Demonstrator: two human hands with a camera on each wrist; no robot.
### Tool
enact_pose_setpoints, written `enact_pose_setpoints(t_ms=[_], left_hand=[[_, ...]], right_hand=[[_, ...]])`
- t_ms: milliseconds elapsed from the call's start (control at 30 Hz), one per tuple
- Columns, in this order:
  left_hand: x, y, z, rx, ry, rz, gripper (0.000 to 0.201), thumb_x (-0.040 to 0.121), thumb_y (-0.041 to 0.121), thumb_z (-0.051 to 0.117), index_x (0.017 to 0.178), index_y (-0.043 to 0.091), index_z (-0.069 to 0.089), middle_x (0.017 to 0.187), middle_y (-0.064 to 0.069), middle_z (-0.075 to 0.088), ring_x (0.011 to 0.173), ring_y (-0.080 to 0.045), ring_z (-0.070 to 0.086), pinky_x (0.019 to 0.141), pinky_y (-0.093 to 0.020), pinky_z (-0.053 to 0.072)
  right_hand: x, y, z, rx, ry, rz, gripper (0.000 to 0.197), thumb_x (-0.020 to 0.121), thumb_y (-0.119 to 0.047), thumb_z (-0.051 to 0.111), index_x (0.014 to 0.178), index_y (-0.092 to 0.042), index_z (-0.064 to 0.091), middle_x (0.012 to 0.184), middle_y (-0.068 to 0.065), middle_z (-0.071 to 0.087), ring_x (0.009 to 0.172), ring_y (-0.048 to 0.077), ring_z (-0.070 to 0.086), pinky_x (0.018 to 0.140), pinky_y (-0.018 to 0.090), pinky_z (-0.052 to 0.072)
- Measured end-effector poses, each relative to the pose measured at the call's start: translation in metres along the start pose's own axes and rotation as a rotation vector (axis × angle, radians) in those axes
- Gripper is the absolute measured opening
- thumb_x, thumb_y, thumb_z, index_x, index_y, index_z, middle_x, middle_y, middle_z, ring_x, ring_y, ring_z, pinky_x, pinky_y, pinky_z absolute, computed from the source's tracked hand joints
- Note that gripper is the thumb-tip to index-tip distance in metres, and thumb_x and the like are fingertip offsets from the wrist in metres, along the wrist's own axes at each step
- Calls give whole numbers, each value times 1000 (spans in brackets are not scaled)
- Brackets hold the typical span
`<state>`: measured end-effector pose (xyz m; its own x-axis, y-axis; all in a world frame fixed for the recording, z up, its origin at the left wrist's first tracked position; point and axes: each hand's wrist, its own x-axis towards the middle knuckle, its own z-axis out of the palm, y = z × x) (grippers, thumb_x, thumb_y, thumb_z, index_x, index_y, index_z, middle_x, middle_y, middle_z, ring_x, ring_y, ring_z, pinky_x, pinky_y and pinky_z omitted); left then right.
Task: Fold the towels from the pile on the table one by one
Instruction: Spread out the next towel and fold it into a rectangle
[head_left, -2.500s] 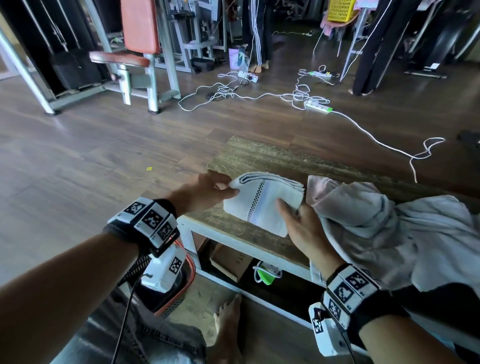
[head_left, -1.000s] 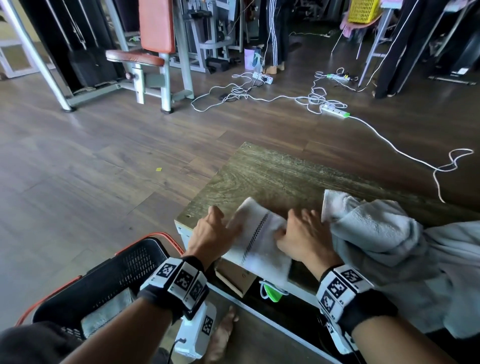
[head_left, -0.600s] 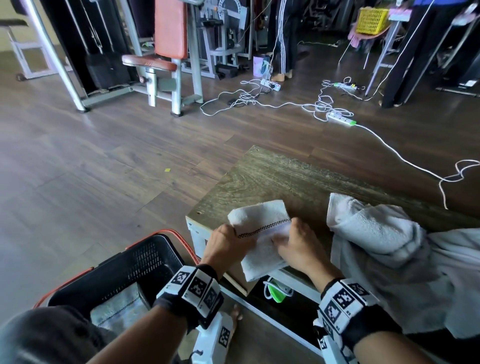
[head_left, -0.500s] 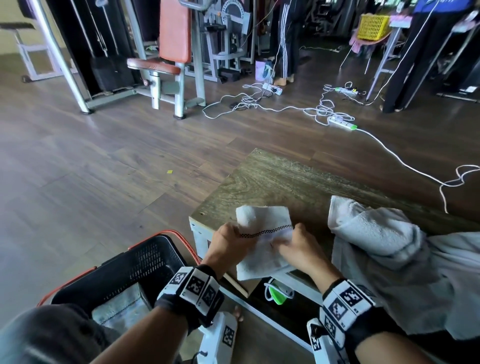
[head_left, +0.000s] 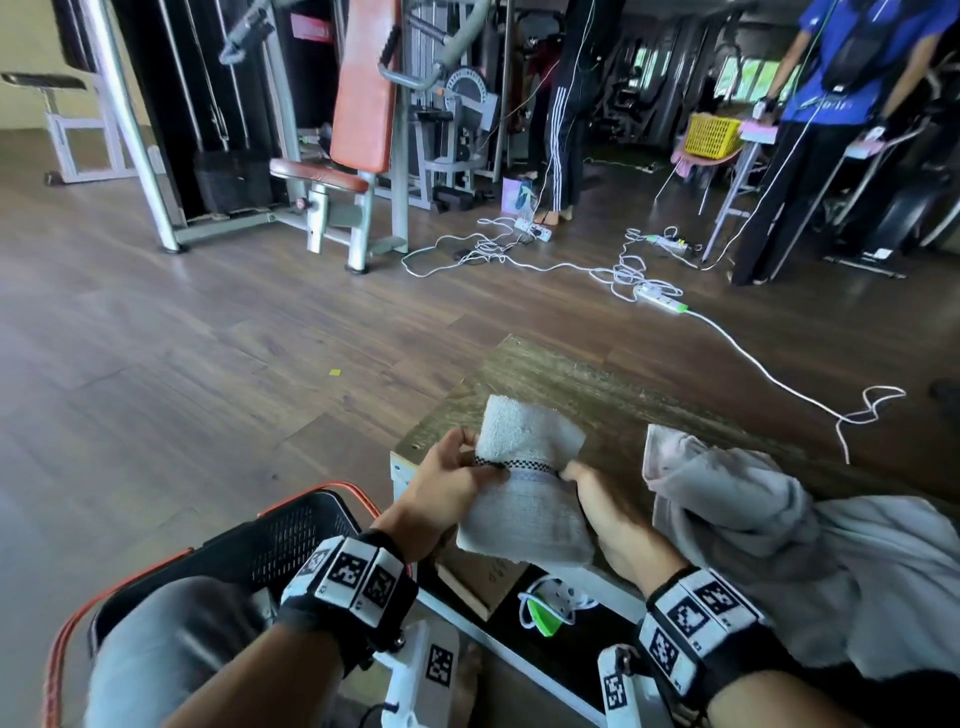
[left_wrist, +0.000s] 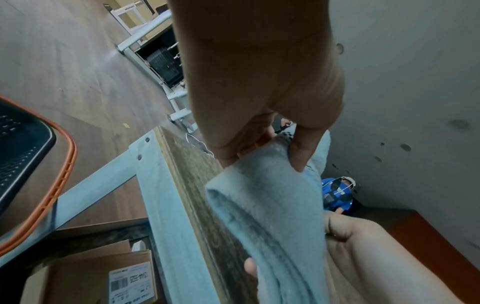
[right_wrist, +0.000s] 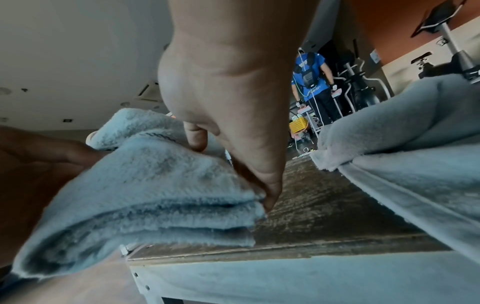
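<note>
A small white folded towel (head_left: 524, 493) with a dark checked stripe is lifted off the near left corner of the wooden table (head_left: 597, 395). My left hand (head_left: 447, 483) pinches its left edge at the stripe, thumb on top (left_wrist: 302, 152). My right hand (head_left: 597, 509) grips its right edge, fingers curled over the folded layers (right_wrist: 259, 185). The towel's stacked layers (right_wrist: 155, 216) hang past the table's front edge. A pile of grey towels (head_left: 769, 545) lies on the table just right of my right hand.
A black basket with an orange rim (head_left: 270, 551) stands on the floor at my lower left. Under the table sit a cardboard box (left_wrist: 85, 273) and a green-and-white object (head_left: 550, 608). White cables (head_left: 623, 270), gym machines (head_left: 363, 130) and standing people (head_left: 831, 130) fill the floor beyond.
The folded towel was pressed flat on the table a second ago; both hands have since taken hold of its sides and raised it off the table's near corner.
</note>
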<state>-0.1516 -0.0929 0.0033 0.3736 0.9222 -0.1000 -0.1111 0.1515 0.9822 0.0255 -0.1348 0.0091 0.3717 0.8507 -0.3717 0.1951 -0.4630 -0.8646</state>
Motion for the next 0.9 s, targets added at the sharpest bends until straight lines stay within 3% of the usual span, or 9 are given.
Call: enact_pose_setpoints(t_ms=[133,233,367,433,533,667,767,833,900], left_hand=[[-8,22,-3,-68,-35,4,47,66,6,68,110,-2,53,108,-26,67,91,-36,67,83,-45,54],[-11,36,-8,-54,-47,19,52,63,11,71,112,0,54,116,-30,63,106,-48,62,95,-59,49],[-14,52,-20,23,-11,38,42,69,15,75,104,8,54,108,-23,68,91,-41,69,81,-55,57],[-13,56,-25,58,36,37,41,76,26,78,103,9,52,98,-16,70,78,-29,71,67,-42,58],[-13,55,-29,120,119,10,44,84,45,73,105,9,58,96,-10,72,80,-24,72,67,-36,59],[-5,43,-25,280,247,15,39,85,46,71,96,11,59,88,-3,69,78,-18,68,61,-30,55],[9,25,-16,334,279,-8,45,80,45,74,110,19,52,101,-3,68,91,-18,67,78,-35,58],[18,9,-6,343,218,-29,50,81,39,74,119,21,47,110,-9,67,95,-23,66,83,-38,57],[23,-8,5,546,160,2,49,85,31,71,126,15,49,117,-14,63,101,-28,63,85,-36,53]], right_hand=[[-15,-10,1,162,-68,66,32,97,-35,42,77,-14,56,73,9,61,74,25,58,71,33,42],[-27,-17,1,260,-117,43,29,89,-36,49,90,-11,63,82,13,66,80,28,63,67,34,45],[-20,-19,6,212,-32,37,45,61,-43,60,94,-14,68,99,16,72,91,32,68,80,38,48],[-20,-27,7,198,46,-18,50,54,-44,64,94,-13,65,104,14,72,97,34,68,93,48,52],[-36,-43,12,149,109,-95,35,83,-26,62,110,-9,48,108,4,60,98,22,57,98,50,50],[-29,-34,12,10,230,-209,31,98,-15,51,126,-20,37,103,-1,55,75,9,51,61,28,48],[-18,-18,8,-82,325,-209,34,99,-7,47,127,-18,32,104,1,54,70,3,45,50,15,31],[-14,-4,3,-199,385,-168,37,96,-8,51,128,-16,33,109,5,56,77,14,50,59,19,42],[-12,13,0,-378,378,-73,52,90,-17,58,135,-11,32,128,15,53,101,28,55,86,34,50]])
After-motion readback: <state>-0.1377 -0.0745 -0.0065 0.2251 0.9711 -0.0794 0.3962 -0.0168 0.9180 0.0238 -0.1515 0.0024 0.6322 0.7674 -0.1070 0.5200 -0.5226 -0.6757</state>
